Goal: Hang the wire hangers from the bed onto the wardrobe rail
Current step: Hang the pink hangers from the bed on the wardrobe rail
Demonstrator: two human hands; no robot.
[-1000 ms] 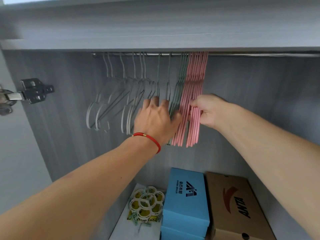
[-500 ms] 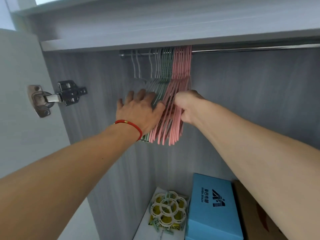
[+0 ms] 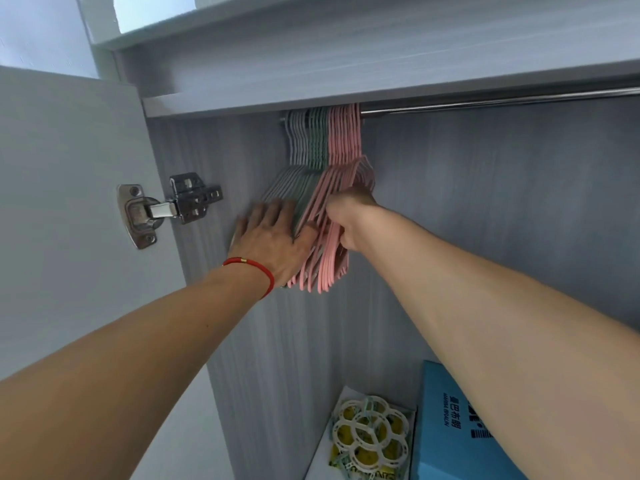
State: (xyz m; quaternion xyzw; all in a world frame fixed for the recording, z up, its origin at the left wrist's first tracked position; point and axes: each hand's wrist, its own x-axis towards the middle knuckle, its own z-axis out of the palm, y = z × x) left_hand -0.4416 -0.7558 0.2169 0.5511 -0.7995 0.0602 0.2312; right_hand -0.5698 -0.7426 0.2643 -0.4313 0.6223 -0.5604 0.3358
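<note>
Several wire hangers hang bunched at the left end of the metal wardrobe rail (image 3: 485, 103): white ones (image 3: 296, 140) leftmost, green ones (image 3: 317, 140) in the middle, pink ones (image 3: 344, 143) on the right. My left hand (image 3: 273, 237), with a red wrist cord, lies flat with straight fingers against the white and green hangers by the wardrobe's left wall. My right hand (image 3: 349, 220) grips the pink hangers' lower wires, fingers curled round them.
The wardrobe door (image 3: 69, 220) stands open at the left on a metal hinge (image 3: 166, 209). On the wardrobe floor lie a white flower-shaped clip rack (image 3: 372, 433) and a blue box (image 3: 453, 427). The rail runs bare to the right.
Both hands have pushed the hangers left along the rail. The spread white and green hangers are now packed tight against the left wall with the pink ones.
</note>
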